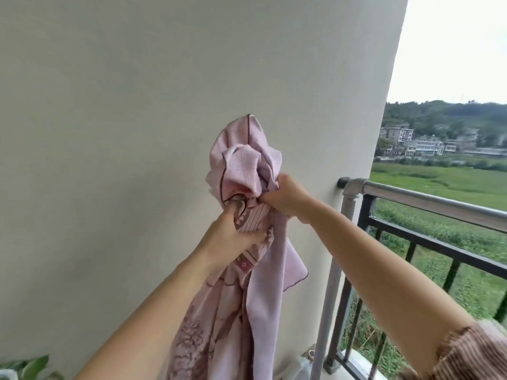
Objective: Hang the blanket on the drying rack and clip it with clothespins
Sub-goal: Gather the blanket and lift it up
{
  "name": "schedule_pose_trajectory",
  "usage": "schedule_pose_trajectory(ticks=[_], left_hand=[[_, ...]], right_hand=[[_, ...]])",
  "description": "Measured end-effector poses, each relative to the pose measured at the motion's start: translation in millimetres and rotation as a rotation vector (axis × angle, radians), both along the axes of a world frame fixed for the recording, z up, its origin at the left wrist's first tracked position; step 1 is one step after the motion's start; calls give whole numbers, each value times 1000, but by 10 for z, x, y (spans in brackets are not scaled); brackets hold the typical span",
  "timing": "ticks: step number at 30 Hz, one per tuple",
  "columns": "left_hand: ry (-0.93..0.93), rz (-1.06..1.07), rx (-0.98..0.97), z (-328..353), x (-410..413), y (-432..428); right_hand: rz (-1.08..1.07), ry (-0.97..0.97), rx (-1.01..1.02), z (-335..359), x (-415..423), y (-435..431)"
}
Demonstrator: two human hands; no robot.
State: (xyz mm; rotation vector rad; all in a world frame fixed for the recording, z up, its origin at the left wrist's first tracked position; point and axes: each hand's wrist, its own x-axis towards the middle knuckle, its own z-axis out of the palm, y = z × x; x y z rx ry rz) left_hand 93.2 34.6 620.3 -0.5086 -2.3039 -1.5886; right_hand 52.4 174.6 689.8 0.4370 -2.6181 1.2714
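Note:
A pink blanket (241, 160) with a dark piped edge and a flower print is bunched up in front of a plain white wall, its lower part hanging down toward the floor. My left hand (233, 237) grips the gathered fabric from below, fingers closed around it. My right hand (285, 196) clutches the bunch from the right, just above and beside the left. No clothespins are in view. A grey metal pipe (332, 283) stands upright to the right of the blanket, joined at its top to a horizontal pipe.
A black balcony railing (411, 237) topped by a grey metal rail (428, 198) runs along the right side. Green leaves (33, 368) show at the bottom left. A pale bag-like object (299, 366) lies on the floor by the pipe's base.

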Motion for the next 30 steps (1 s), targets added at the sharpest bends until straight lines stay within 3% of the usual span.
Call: schedule_pose_trajectory(ticks=[3, 8, 12, 16, 19, 21, 23, 25, 26, 30], left_hand=[[-97, -241, 105, -290, 91, -213], [-546, 143, -293, -1497, 167, -410], [-670, 278, -333, -1852, 200, -24], [-592, 391, 78, -1616, -56, 180], [-453, 404, 142, -1173, -170, 78], [-345, 366, 199, -813, -179, -40], [-250, 345, 266, -415, -139, -83], [-184, 330, 323, 41, -85, -31], [-152, 326, 337, 286, -37, 41], [-8, 170, 380, 1205, 204, 547]], right_hand=[[-47, 0, -73, 129, 16, 77], [-106, 103, -322, 443, 119, 90], [-104, 164, -555, 643, 208, -44], [-67, 181, -769, 833, 416, -23], [-218, 336, -844, 1012, 485, 311], [-376, 512, -743, 1087, 519, 613], [-554, 654, -473, 1146, 595, 907], [-688, 613, -304, 1170, 627, 1182], [-714, 551, -328, 1207, 553, 1362], [-665, 376, -742, 1421, 353, 2215]])
